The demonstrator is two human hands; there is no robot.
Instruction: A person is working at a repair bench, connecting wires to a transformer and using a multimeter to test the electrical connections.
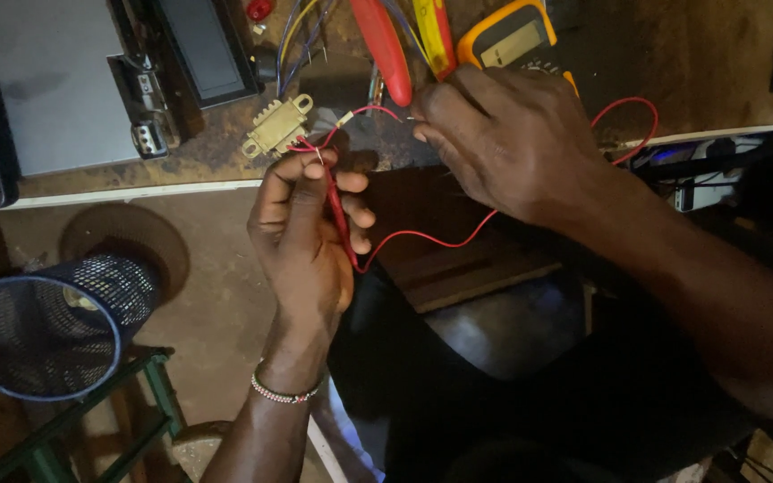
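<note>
My left hand (304,234) grips a red multimeter probe (340,215), its tip pointing up toward the wires of a small metal transformer (276,125) on the bench edge. My right hand (498,143) is closed, pinching the far end of a thin red wire (364,112) that runs from the transformer. A red test lead (427,238) trails from the probe under my right wrist and loops to the yellow multimeter (507,38) behind that hand.
A red-handled tool (385,49) and a yellow-handled one (434,31) lie on the rusty bench (691,63). A black electronic unit (194,54) and grey panel (51,80) sit at left. A black mesh basket (42,326) stands on a green frame (91,420) below.
</note>
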